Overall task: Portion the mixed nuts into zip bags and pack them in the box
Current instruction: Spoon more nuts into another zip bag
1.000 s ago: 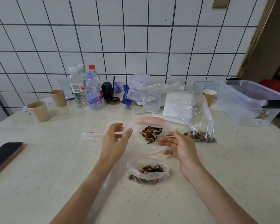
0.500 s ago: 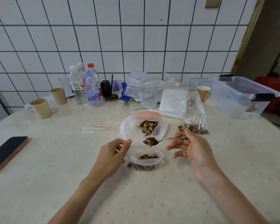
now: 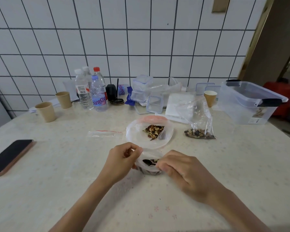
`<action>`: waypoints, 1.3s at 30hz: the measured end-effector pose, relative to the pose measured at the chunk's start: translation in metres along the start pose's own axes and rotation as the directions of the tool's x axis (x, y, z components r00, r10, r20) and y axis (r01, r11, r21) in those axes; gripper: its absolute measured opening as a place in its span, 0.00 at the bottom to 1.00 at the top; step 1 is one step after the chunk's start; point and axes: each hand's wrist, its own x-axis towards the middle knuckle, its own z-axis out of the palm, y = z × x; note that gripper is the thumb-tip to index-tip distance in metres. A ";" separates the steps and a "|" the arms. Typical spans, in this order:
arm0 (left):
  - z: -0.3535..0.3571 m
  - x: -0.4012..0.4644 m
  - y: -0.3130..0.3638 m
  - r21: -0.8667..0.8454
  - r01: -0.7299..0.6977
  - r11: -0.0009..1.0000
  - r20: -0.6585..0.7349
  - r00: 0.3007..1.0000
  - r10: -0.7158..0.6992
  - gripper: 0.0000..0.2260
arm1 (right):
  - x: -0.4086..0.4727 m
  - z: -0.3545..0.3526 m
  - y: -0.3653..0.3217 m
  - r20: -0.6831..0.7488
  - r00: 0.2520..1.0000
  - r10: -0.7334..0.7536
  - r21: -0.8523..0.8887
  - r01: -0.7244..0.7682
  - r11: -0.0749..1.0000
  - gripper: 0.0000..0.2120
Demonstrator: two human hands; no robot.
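Both hands, left hand (image 3: 122, 159) and right hand (image 3: 179, 171), are pinching the zip bag (image 3: 148, 164) rim (nuts inside), best keeping the mouth upright on the tabletop (image 3: 57, 190) while pressing it closed.

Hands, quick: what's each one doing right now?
Left hand: pinches the left rim of the zip bag of nuts.
Right hand: grips the bag's right rim; whether it also holds a spoon cannot be told.

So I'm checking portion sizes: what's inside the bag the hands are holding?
Dark mixed nuts show through the mouth of the zip bag. The amount cannot be judged; the left hand and right hand cover its sides.
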 end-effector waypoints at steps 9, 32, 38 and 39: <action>-0.003 0.003 -0.015 0.038 0.035 0.999 -0.041 0.999 -0.034 0.10 | 0.013 0.005 0.011 -0.133 0.896 0.424 0.527 -0.298 0.796 0.18; 0.011 0.114 -0.007 0.357 0.083 0.930 -0.257 0.966 0.013 0.26 | 0.082 0.048 0.095 -0.347 0.617 0.707 0.585 -0.446 0.677 0.23; 0.028 0.113 -0.020 0.465 0.088 0.881 -0.222 0.975 0.020 0.14 | 0.075 0.035 0.111 -0.424 0.677 0.602 0.341 -0.496 0.798 0.21; 0.027 0.112 -0.021 0.459 0.098 0.883 -0.210 0.978 0.001 0.13 | 0.075 0.032 0.112 -0.443 0.674 0.592 0.307 -0.506 0.806 0.20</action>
